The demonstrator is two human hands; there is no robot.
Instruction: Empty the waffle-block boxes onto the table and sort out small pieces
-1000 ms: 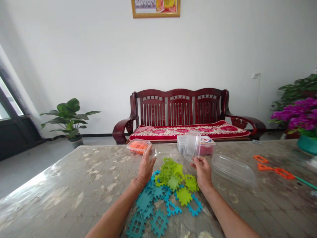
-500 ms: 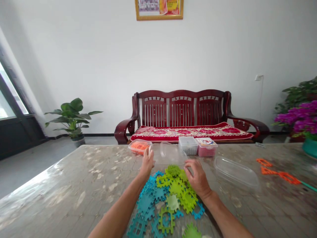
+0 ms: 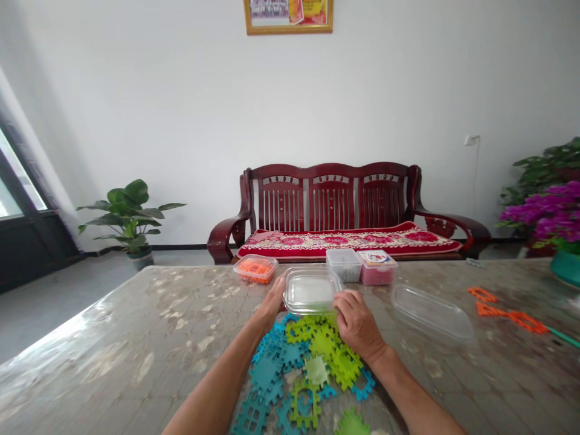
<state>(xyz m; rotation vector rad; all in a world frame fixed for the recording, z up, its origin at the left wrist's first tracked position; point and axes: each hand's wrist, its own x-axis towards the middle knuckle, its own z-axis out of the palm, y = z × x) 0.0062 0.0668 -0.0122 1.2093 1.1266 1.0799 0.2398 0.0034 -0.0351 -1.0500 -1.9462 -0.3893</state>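
Observation:
A clear plastic container (image 3: 312, 291) is held between my two hands above the far end of a pile of toy pieces. My left hand (image 3: 273, 297) presses against its left side with the fingers fairly straight. My right hand (image 3: 357, 320) grips its lower right corner, fingers bent. Whether the container's opening or its base faces me, I cannot tell. Below lie flat notched pieces, lime green (image 3: 322, 343) on the right and blue (image 3: 266, 371) on the left, overlapping on the table (image 3: 181, 362).
Behind stand a box of orange pieces (image 3: 256, 269), a box with grey contents (image 3: 343, 266) and a pink box (image 3: 377, 273). A clear lid (image 3: 432, 314) lies to the right, with joined orange pieces (image 3: 512, 317) beyond. A flowerpot (image 3: 566, 266) stands far right.
The clear container has turned between my hands, its broad face now toward me, and its near edge has come down over the far green pieces. My left hand has straightened along its side.

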